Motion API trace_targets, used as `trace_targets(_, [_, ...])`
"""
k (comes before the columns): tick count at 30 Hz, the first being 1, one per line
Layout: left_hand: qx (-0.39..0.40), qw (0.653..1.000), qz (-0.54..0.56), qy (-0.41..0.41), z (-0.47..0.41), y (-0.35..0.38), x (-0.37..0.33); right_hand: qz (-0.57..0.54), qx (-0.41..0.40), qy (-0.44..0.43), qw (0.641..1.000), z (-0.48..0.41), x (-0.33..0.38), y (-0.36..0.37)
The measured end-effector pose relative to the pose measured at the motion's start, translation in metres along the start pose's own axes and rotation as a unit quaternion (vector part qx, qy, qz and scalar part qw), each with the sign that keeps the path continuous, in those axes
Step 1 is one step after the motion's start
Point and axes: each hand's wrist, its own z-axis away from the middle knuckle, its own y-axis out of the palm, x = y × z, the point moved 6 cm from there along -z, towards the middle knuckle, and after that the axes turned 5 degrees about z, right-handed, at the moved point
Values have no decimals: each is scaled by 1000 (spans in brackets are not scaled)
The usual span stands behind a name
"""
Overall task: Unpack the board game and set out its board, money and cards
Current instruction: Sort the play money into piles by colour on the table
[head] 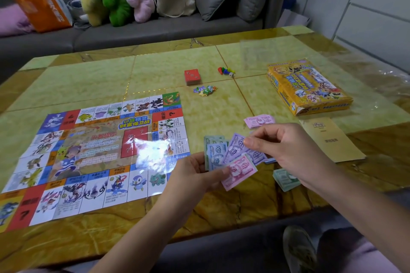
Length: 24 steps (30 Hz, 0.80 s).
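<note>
The paper game board (93, 157) lies unfolded on the left of the table (155, 68). My left hand (195, 175) holds a fan of play money (230, 157): green, purple and pink notes. My right hand (286, 150) pinches the top corner of a purple 5000 note in that fan. A pink pile of notes (258, 120) lies beyond my hands, and a green pile (285, 179) lies under my right wrist. A red card deck (192, 76) sits mid-table, with coloured pawns and a die (226, 71) to its right and small tokens (205, 90) in front.
The yellow game box (308, 87) lies at the right, with a tan rule booklet (328, 139) in front of it and clear plastic wrap (259, 53) behind. A grey sofa (133, 33) with plush toys, a tote bag and cushions stands beyond the table.
</note>
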Motion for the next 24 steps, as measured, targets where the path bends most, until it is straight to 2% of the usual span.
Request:
trace_targets(11, [-4, 1000, -1, 8, -1, -1, -2, 32, 16, -14, 999, 0, 5, 2])
trace_targets(18, [-3, 1000, 3, 12, -2, -4, -2, -24, 51, -11, 998, 0, 10, 7])
trace_targets(24, [-4, 1000, -19, 7, -1, -2, 0, -28, 29, 4, 999, 0, 8, 5])
